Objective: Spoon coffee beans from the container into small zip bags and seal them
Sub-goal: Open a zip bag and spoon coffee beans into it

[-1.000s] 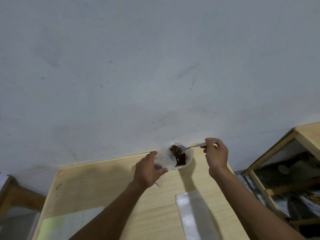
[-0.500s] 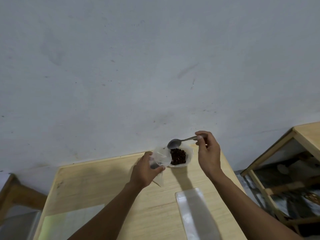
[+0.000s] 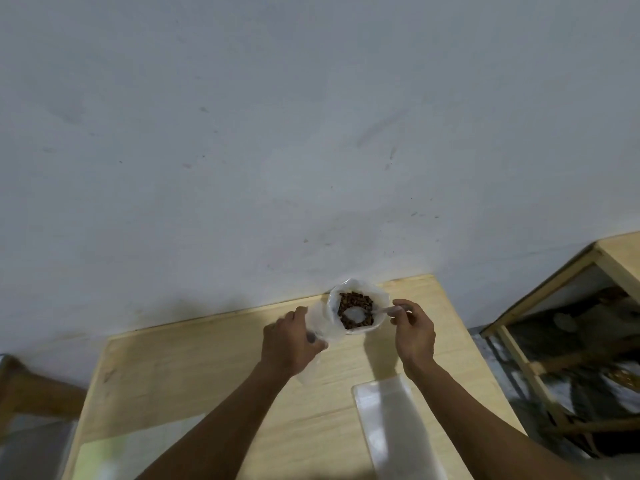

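**Coffee beans container at table's far edge, spoon bowl inside**

Coffee beans, dark brown (image 3: 356, 301), fill a round translucent white plastic container (image 3: 379, 299) standing on the light wooden table (image 3: 194, 372), at its far edge against the grey-white wall (image 3: 311, 133). A silver metal spoon (image 3: 356, 315) lies with its bowl down in the container, on top of the beans, handle running out to the right over the rim.

Right hand (image 3: 414, 332): fingers curled, pinching the spoon handle at its end, just right of the container.

Left hand (image 3: 289, 341): fingers curled round a small clear plastic zip bag (image 3: 320, 318), gripping it near the top. The bag's mouth sits just left of the container rim, touching or nearly so; cannot tell which. The bag's lower end hangs below the hand toward the table. Bag is motion-blurred; contents not readable.

A flat clear plastic sheet or stack of bags (image 3: 391, 427) lies on the table near the right forearm. A pale green-white patch (image 3: 104, 448) shows at the table's near-left. A wooden frame shelf (image 3: 540, 313) stands to the right, apart from the table.
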`<move>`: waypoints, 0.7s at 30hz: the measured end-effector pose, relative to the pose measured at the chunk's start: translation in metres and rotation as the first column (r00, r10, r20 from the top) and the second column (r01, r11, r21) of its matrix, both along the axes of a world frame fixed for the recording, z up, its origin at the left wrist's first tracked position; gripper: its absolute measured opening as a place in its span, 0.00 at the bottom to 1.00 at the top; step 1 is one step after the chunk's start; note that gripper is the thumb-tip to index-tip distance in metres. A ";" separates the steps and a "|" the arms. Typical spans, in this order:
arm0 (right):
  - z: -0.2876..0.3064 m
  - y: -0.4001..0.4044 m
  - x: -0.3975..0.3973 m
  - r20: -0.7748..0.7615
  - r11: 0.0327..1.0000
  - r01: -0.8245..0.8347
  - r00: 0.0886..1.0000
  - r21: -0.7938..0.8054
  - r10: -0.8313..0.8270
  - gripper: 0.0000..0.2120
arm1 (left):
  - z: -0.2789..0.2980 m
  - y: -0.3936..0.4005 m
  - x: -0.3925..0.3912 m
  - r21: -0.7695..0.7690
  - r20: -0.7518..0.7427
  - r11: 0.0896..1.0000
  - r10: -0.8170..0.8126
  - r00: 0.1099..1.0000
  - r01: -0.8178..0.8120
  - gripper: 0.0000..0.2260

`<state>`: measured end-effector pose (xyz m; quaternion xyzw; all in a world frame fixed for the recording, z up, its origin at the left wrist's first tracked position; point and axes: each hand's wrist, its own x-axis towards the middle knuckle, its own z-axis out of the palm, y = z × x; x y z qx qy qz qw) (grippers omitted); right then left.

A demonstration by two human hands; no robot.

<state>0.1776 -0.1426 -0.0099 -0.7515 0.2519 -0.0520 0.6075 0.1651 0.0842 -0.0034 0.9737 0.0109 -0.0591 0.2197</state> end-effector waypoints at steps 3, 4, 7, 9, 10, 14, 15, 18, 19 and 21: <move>-0.005 -0.001 0.001 -0.078 0.997 0.040 0.996 0.059 -0.036 0.08 | -0.003 -0.003 0.003 0.020 0.002 1.000 -0.004 1.000 0.004 0.29; -0.005 -0.002 0.001 -0.102 0.994 0.074 0.993 0.081 -0.065 0.08 | -0.004 -0.003 0.004 0.021 0.005 1.000 -0.005 1.000 0.005 0.30; -0.008 -0.006 0.006 -0.158 0.980 0.146 0.980 0.135 -0.124 0.08 | -0.007 -0.002 0.004 0.005 0.006 1.000 -0.007 1.000 0.007 0.31; -0.007 -0.009 0.009 -0.181 0.972 0.176 0.972 0.155 -0.147 0.09 | -0.008 -0.001 0.003 -0.024 0.018 1.000 -0.001 1.000 0.001 0.32; -0.005 -0.011 0.010 -0.188 0.968 0.192 0.969 0.158 -0.162 0.09 | -0.009 0.000 0.002 -0.041 0.032 0.999 0.001 0.999 0.000 0.32; 0.011 -0.018 0.015 -0.170 0.958 0.224 0.966 0.177 -0.194 0.09 | -0.007 0.004 -0.001 -0.106 0.109 0.994 0.008 0.994 0.004 0.33; 0.017 -0.019 0.015 -0.152 0.960 0.219 0.969 0.175 -0.193 0.09 | -0.006 0.005 -0.002 -0.116 0.112 0.993 0.012 0.994 0.001 0.33; 0.038 -0.020 0.015 -0.078 0.969 0.185 0.982 0.166 -0.174 0.09 | -0.001 0.005 -0.005 -0.129 0.093 0.991 0.034 0.995 -0.022 0.34; 0.046 -0.019 0.015 -0.052 0.971 0.174 0.985 0.162 -0.167 0.09 | 0.001 0.005 -0.005 -0.132 0.078 0.991 0.042 0.996 -0.032 0.34; 0.062 -0.016 0.013 -0.006 0.975 0.149 0.989 0.167 -0.150 0.09 | 0.006 0.002 -0.006 -0.139 0.051 0.989 0.055 0.997 -0.048 0.34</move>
